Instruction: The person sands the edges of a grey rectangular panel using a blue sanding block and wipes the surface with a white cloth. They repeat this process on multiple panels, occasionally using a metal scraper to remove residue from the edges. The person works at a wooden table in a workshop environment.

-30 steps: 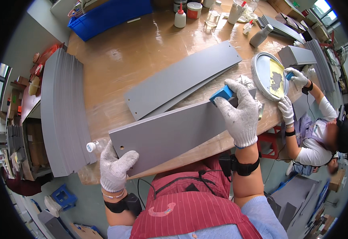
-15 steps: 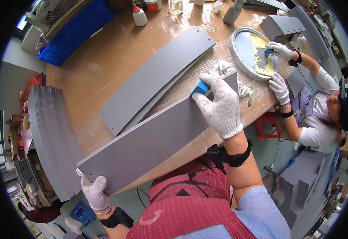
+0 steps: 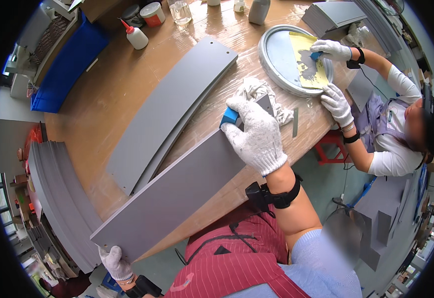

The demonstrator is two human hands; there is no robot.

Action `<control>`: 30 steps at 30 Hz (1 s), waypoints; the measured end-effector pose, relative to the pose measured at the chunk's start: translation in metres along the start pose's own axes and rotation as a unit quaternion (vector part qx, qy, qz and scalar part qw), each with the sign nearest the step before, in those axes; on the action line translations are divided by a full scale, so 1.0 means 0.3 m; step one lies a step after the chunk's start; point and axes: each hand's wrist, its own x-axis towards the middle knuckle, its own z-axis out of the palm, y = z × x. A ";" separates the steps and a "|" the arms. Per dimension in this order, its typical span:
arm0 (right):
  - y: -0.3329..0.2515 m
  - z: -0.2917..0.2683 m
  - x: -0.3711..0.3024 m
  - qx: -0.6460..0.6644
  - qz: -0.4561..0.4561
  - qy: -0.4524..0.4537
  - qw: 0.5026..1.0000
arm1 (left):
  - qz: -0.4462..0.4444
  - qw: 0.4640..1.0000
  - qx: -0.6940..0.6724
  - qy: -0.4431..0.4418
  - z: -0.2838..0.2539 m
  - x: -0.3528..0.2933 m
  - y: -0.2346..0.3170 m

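A long grey panel (image 3: 172,198) lies slanted in front of me, its lower left end past the table's edge. My left hand (image 3: 115,263), in a white knit glove, grips that end near a corner hole, thumb on the face and the other fingers hidden. Near the far end, my gloved right hand (image 3: 258,134) is closed around a small blue block (image 3: 229,116). The block sits at the panel's upper long edge, pinched between thumb and fingers. Whether it presses on the edge or face, I cannot tell. A crumpled white cloth (image 3: 282,115) lies just beyond that hand.
Two grey panels (image 3: 172,109) lie overlapped behind mine. Curved grey panels (image 3: 60,188) are stacked at the left. A co-worker's gloved hand (image 3: 331,49) holds a blue piece over a yellow sheet (image 3: 318,74) on a round lid (image 3: 266,57). A red-capped bottle (image 3: 137,38) stands farther back.
The whole view has shifted, with the table's things now farther left. Both hands keep their hold; the blue block stays at about the same place along the panel's edge.
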 end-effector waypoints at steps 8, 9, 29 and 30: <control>0.436 -0.124 0.173 -0.195 0.178 -0.006 0.964 | -0.021 1.000 0.001 -0.016 -0.018 0.026 -0.041; 0.482 -0.131 0.175 -0.130 0.199 0.026 0.971 | -0.016 1.000 -0.001 -0.004 -0.024 0.031 -0.059; 0.401 -0.137 0.033 0.589 0.292 0.019 0.753 | -0.135 0.986 0.092 0.006 -0.234 0.044 -0.405; 0.402 -0.172 0.036 0.538 0.267 0.014 0.799 | -0.137 0.987 0.088 0.007 -0.229 0.039 -0.412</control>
